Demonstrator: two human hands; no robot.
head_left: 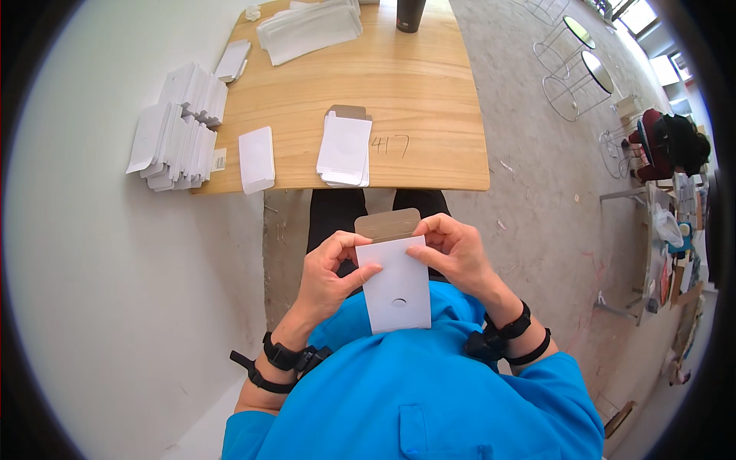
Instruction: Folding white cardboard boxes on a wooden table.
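You've got the flat white card sleeve (395, 287) up over your lap at 6 o'clock from the counter (429, 100), left hand (326, 276) and right hand (458, 253) pinching its top corners — light, thin, probably easily creased, so grip the edges.

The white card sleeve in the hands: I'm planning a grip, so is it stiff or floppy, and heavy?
The white card sleeve probably is fairly stiff: it stays flat though pinched only at its top by the left hand and right hand. It looks thin, so likely light. Its brown flap likely bends easily.
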